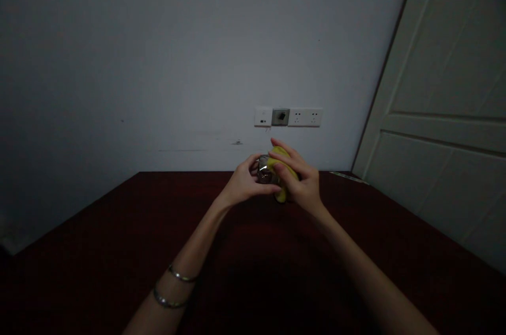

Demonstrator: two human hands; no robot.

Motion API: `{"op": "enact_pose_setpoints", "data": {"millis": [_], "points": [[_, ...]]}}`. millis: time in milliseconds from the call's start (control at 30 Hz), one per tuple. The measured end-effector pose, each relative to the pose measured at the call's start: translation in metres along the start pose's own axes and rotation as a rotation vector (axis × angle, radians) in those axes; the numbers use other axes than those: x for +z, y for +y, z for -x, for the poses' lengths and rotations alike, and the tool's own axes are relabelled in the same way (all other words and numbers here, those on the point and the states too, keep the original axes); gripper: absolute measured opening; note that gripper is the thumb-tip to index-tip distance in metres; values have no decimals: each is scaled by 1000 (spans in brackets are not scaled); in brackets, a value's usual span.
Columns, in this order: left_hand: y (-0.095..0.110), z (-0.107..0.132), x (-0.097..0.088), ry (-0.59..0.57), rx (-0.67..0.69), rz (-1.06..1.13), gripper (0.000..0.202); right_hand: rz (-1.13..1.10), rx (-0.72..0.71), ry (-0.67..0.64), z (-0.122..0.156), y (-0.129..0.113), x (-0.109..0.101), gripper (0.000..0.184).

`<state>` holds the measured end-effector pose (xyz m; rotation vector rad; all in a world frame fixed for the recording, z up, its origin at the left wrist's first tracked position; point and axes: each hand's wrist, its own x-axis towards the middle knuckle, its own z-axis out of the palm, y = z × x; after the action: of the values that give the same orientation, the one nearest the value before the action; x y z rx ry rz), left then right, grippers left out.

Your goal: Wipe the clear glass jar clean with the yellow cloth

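Note:
My left hand (248,183) is closed round a small, shiny, see-through object that looks like a glass (264,170), held on its side above the table. Its far end is hidden behind a yellow cloth (280,195). The fingers and thumb of my right hand (302,182) are wrapped round the cloth and press it against the glass's right end. Both hands meet in front of the wall, near the table's back edge. The picture is dark, so finer details of the glass do not show.
The dark red table (190,229) reaches back to a pale wall (177,61). A row of wall sockets (304,117) is fixed above its back edge. A white panelled door (446,114) stands at the right. A thin flat strip (350,177) lies at the back right corner.

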<state>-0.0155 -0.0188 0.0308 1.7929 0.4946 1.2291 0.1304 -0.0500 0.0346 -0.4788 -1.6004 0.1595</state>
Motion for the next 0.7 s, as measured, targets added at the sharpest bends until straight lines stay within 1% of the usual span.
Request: {"op": "enact_pose_setpoints", "data": {"millis": [100,167,233,300,367,400,433,500,567,633,700], "points": [[2,1,2,-19,-39,-36,74,-25,144,62,-3,9,-2,21],[1,0,2,-10,-70,-81,73,4,156,56,-4,12,-4,20],[-1,-1,1,0,-83,-117,70,41,87,-25,-3,11,-6,21],[-5,-2,-2,-1,-75,-143,67,68,-9,-172,-2,6,-8,24],[-8,-2,-5,-4,-62,-155,67,74,-72,-312,-2,3,-10,27],[-9,-2,-6,-4,-60,-158,69,70,-81,-348,-2,1,-10,28],[-9,-2,-7,-5,-63,-163,69,63,-79,-356,-2,1,-10,28],[-7,-2,-6,-5,-76,-175,65,54,-51,-293,-2,2,-9,28],[-3,-1,-3,-7,-84,-167,61,56,-9,-178,-2,3,-7,26],[1,-1,0,-3,-87,-132,62,56,38,-77,-3,3,-5,24],[4,-1,3,8,-103,-100,67,50,70,-11,-3,2,-5,22]]}}
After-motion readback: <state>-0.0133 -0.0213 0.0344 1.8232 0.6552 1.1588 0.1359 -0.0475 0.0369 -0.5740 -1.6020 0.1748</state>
